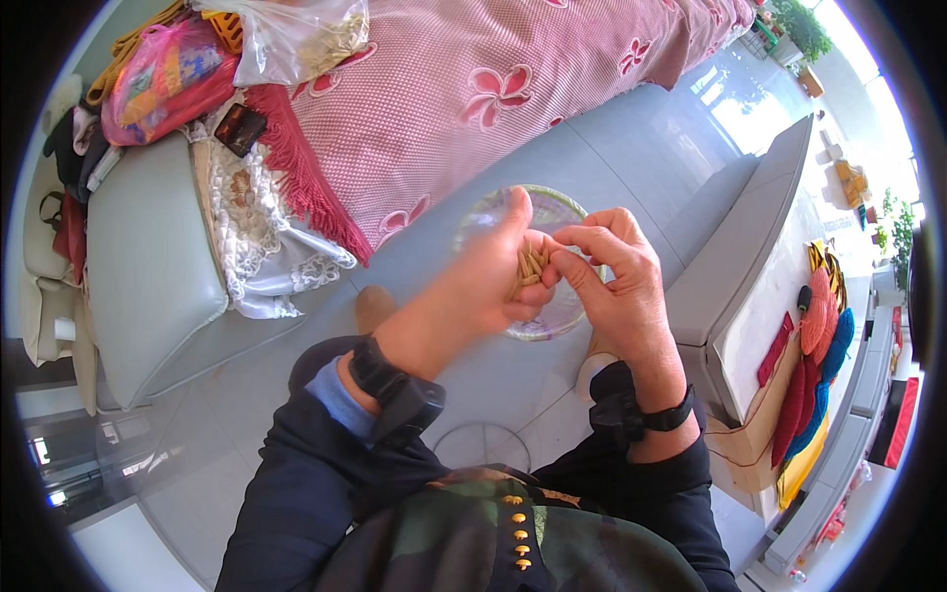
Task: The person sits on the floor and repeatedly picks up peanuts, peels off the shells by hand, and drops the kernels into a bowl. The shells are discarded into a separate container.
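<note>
My left hand (510, 274) is partly curled, palm up, around several small, elongated tan pieces (531, 265) that look like seeds or nuts in their shells. Its thumb sticks up, and motion blurs the wrist side. Close against the left fingertips is my right hand (621, 270), thumb and forefinger pinched together. Whether a piece sits in that pinch cannot be made out. Below both hands stands a round bin (538, 333) with a pale patterned wall or liner; the hands hide much of its inside.
A pink flowered cover (422, 89) drapes the furniture ahead, with a clear plastic bag (303, 37) on it. Left is a grey padded seat (155, 259) with a white lace cloth (248, 214) and dark phone-like object (240, 129). Yarn skeins (817, 318) lie on the right-hand table (766, 296).
</note>
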Tool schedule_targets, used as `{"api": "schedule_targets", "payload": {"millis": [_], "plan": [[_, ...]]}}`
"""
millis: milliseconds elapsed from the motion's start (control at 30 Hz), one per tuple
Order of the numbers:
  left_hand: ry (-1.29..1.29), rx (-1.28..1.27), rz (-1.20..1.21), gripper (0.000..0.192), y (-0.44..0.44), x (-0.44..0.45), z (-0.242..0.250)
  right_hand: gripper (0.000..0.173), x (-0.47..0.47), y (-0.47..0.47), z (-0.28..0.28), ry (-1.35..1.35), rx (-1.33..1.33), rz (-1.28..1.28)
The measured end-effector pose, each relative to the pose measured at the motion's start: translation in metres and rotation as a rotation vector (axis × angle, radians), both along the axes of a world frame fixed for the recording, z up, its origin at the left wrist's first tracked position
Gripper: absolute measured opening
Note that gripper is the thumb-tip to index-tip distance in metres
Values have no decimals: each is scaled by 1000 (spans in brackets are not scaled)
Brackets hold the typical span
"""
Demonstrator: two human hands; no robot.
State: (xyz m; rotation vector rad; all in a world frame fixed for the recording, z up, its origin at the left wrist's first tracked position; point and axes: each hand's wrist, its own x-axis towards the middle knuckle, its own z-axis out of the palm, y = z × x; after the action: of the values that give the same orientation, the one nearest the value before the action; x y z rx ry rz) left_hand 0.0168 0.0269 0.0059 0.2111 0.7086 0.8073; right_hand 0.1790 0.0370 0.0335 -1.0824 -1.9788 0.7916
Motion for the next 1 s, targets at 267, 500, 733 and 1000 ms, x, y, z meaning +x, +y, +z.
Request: {"api": "schedule_targets", "payload": {"millis": [267,500,733,1000], "plan": [[-91,65,-134,74,3,6,-23,10,-8,-4,-4,-99,18,12],[-119,40,-109,66,-2,10,-25,8,-16,-7,-2,11,-51,-33],[-77,50,-22,52,-5,5,-12,3,-13,-10,-7,381,-308,-75],[-70,41,59,36,-3,-2,-9,8,-11,-5,-11,457,-312,-179]]}}
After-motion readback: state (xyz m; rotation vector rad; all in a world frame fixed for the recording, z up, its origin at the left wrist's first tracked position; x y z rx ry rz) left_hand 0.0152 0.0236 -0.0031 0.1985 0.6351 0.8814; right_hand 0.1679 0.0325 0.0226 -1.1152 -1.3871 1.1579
